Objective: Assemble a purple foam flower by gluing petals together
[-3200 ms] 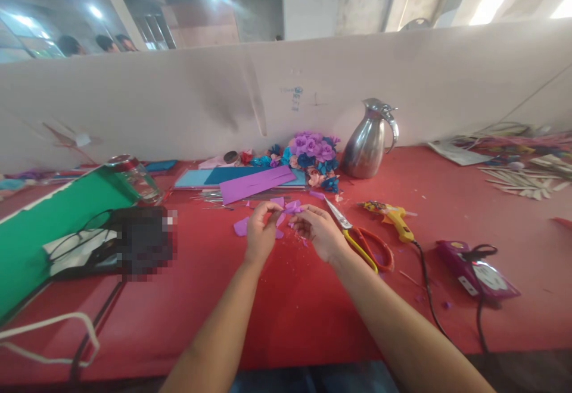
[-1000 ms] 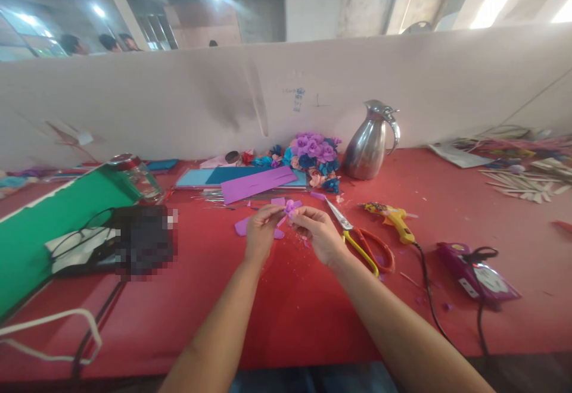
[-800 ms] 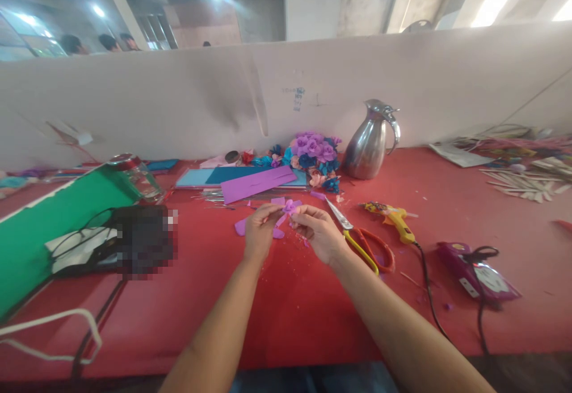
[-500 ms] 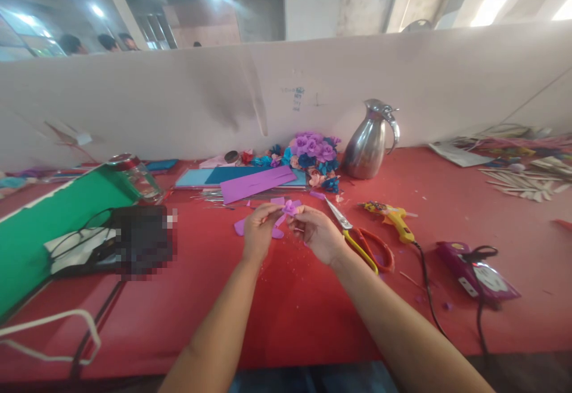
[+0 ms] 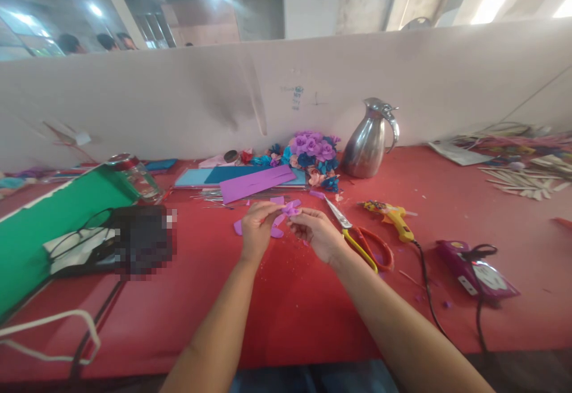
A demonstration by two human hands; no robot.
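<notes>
Between my two hands is a small purple paper flower (image 5: 291, 207), held above the red table (image 5: 295, 327). My left hand (image 5: 258, 226) pinches its left side. My right hand (image 5: 315, 231) pinches it from the right, fingers curled. Cut purple paper pieces (image 5: 277, 233) lie beneath and behind my hands. Scissors (image 5: 363, 244) with red and yellow handles rest just right of my right hand. Beyond my hands, a purple paper strip (image 5: 257, 184) lies on blue sheets (image 5: 192, 177). A bunch of finished paper flowers (image 5: 313, 152) in purple, blue and pink stands behind.
A yellow glue gun (image 5: 393, 217) with a black cord lies right of the scissors, near a magenta box (image 5: 476, 271). A steel jug (image 5: 369, 143) stands at the back. On the left are a glass jar (image 5: 136, 178), a black bag (image 5: 145, 238) and a green panel (image 5: 67, 220).
The paper flower has turned slightly between my fingers, and its petals show at a different angle. Both hands stay in nearly the same place.
</notes>
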